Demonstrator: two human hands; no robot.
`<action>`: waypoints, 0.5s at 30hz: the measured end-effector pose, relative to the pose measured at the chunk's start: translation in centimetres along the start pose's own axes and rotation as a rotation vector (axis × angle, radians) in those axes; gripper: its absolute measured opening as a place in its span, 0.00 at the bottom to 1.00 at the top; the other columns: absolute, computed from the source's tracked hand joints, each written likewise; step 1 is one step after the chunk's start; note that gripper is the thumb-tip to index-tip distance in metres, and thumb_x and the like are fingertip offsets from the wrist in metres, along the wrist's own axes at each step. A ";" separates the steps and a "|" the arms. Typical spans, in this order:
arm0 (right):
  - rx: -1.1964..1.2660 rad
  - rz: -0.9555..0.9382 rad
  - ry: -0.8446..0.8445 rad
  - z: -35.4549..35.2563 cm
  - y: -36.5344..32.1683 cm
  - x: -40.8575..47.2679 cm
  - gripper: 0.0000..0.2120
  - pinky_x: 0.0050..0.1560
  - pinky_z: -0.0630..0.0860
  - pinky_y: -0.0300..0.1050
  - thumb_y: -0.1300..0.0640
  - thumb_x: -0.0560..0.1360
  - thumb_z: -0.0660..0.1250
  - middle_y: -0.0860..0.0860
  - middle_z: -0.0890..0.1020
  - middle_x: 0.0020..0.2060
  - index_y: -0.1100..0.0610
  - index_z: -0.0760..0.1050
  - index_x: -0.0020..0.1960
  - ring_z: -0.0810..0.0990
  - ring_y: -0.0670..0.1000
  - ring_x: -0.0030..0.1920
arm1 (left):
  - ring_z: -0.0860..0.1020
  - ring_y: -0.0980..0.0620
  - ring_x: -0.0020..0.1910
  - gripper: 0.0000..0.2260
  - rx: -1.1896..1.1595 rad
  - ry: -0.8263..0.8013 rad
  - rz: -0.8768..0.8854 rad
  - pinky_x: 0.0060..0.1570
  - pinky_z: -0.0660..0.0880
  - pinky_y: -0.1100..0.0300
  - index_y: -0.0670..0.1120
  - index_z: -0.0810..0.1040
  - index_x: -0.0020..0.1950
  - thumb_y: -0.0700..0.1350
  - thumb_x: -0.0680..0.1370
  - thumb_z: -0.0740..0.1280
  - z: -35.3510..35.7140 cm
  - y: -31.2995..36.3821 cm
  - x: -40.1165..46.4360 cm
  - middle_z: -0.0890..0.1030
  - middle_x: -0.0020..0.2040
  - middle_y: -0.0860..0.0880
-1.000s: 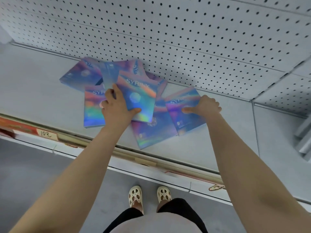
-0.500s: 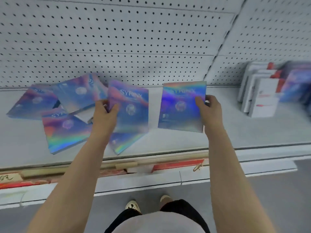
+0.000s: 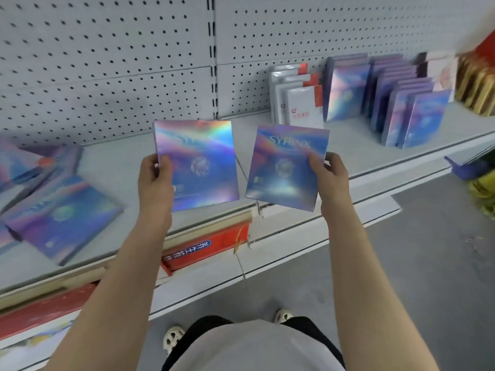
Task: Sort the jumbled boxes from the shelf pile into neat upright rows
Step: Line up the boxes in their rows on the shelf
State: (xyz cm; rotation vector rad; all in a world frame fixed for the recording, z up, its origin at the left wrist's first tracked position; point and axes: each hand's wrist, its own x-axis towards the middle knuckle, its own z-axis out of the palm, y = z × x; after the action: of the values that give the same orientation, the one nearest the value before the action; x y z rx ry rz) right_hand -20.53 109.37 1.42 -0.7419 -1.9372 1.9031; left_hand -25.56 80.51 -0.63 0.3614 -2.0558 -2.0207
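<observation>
While each hand is pinching one flat holographic box by its outer edge above the shelf (image 3: 356, 145), left hand (image 3: 155, 180) on the left box (image 3: 201, 162), right hand (image 3: 330, 180) on the right box (image 3: 284, 167), they are looking light, stiff and slippery-faced, best gripped at the edges.

Glossy holographic boxes against matt painted metal.

The two flat blue-purple card boxes, one (image 3: 198, 164) beside the other (image 3: 286, 167), carry a mirror-smooth iridescent foil that throws rainbow glare. The pale grey perforated metal back panel (image 3: 107, 62) and grey metal shelf (image 3: 348, 137) look matt and smooth; the white upright packs (image 3: 300, 103) look satin-smooth.
</observation>
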 end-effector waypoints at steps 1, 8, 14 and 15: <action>-0.012 -0.010 -0.002 -1.8 -0.2 1.0 0.09 0.34 0.76 0.37 0.57 0.79 0.66 0.53 0.82 0.44 0.59 0.73 0.56 0.82 0.48 0.38 | 0.67 0.60 0.36 0.04 -0.034 -0.002 -0.008 0.32 0.65 0.73 0.49 0.73 0.50 0.49 0.82 0.61 1.8 0.1 -0.9 0.71 0.39 0.55; -0.157 -0.122 -0.007 -12.3 -1.4 9.7 0.11 0.36 0.74 0.37 0.53 0.76 0.67 0.55 0.80 0.44 0.57 0.72 0.55 0.78 0.50 0.40 | 0.73 0.61 0.35 0.03 -0.116 -0.036 -0.003 0.32 0.69 0.69 0.52 0.73 0.52 0.44 0.82 0.61 14.2 1.1 -5.6 0.78 0.40 0.54; -0.485 -0.261 0.109 -15.7 -2.6 17.2 0.10 0.37 0.62 0.38 0.55 0.79 0.65 0.44 0.70 0.37 0.58 0.69 0.57 0.70 0.50 0.38 | 0.76 0.64 0.35 0.03 -0.116 -0.026 0.008 0.35 0.72 0.70 0.51 0.73 0.53 0.44 0.82 0.61 19.9 2.2 -5.6 0.78 0.42 0.54; -0.507 -0.260 0.115 -15.7 -2.7 18.4 0.12 0.39 0.63 0.37 0.56 0.79 0.64 0.45 0.71 0.39 0.59 0.69 0.59 0.70 0.51 0.41 | 0.76 0.64 0.34 0.03 -0.113 -0.026 0.014 0.36 0.72 0.70 0.50 0.73 0.54 0.44 0.82 0.61 20.5 2.4 -5.1 0.78 0.42 0.54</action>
State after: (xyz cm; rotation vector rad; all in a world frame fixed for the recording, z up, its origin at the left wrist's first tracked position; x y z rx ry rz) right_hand -26.88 132.83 2.73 -0.6664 -2.3338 1.2029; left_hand -27.73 101.59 1.39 0.2998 -1.9425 -2.1329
